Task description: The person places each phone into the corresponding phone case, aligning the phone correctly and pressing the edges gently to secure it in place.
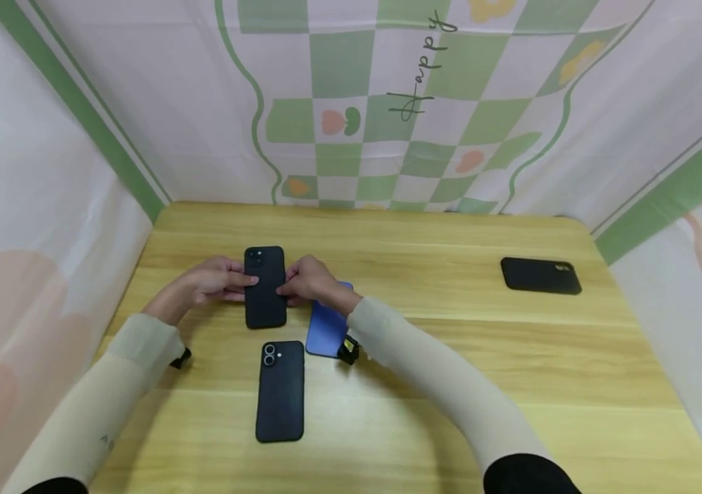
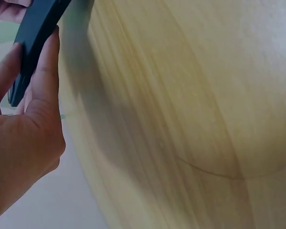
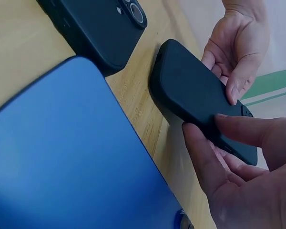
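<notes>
Both hands hold one black phone, lifted off the table with its back and camera corner facing up. On its left edge the left hand grips it, thumb on the back and fingers beneath. At the opposite edge the right hand pinches it the same way, thumb on top. The right wrist view shows the phone tilted between the two hands. Under the right forearm lies a blue phone, partly hidden. Nearer the front rests another dark phone, its camera corner facing up.
A black phone case with a camera cutout lies at the right side of the wooden table. Patterned cloth walls rise at the back and on both sides.
</notes>
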Tool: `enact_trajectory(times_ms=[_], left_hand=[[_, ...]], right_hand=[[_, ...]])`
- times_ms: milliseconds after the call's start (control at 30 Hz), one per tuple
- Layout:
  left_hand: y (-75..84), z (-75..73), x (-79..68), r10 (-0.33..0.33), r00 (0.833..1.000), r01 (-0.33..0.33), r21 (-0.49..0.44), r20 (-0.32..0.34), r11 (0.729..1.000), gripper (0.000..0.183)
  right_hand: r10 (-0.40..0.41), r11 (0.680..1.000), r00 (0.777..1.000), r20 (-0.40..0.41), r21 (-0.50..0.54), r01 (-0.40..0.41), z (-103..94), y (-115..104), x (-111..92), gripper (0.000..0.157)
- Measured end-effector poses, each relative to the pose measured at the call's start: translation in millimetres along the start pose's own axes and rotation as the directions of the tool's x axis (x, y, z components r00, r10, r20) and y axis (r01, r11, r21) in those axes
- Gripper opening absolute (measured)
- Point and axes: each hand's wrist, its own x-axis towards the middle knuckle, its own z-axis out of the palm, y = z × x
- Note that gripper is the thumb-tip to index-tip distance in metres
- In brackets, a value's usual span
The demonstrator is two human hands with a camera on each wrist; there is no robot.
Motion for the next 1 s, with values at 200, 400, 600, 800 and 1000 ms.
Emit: enact_trajectory(times_ms=[200,400,600,800,1000], left_hand=[[-3.0,1.7,2.3,0.005,0.997,-0.001,0.054,-0.073,0.999,0.011],[-3.9,11.5,2.5,0.021,0.983,0.003,0.132,-0.184,0.991,0.030],[1.6,17.9,-1.0,-0.001,0.964,0.053,0.190,-0.266,0.980,0.039],[4.7,19.7,-2.6,-0.031,0.951,0.101,0.214,-0.308,0.972,0.042],[2.7,20.9,-1.7,-0.025,0.949,0.100,0.228,-0.314,0.969,0.043]], right_hand=[[-0.033,0.992,0.999,-0.006,-0.118,0.032,2.1,0,4,0.038],[-0.034,0.977,0.999,-0.013,-0.209,0.030,1.7,3,7,0.048],[-0.036,0.972,0.999,-0.025,-0.234,0.029,3.0,2,8,0.046],[0.004,0.972,0.999,-0.035,-0.236,-0.012,4.1,1,11,0.044],[0.041,0.966,0.997,-0.067,-0.254,-0.056,4.4,2,14,0.042]])
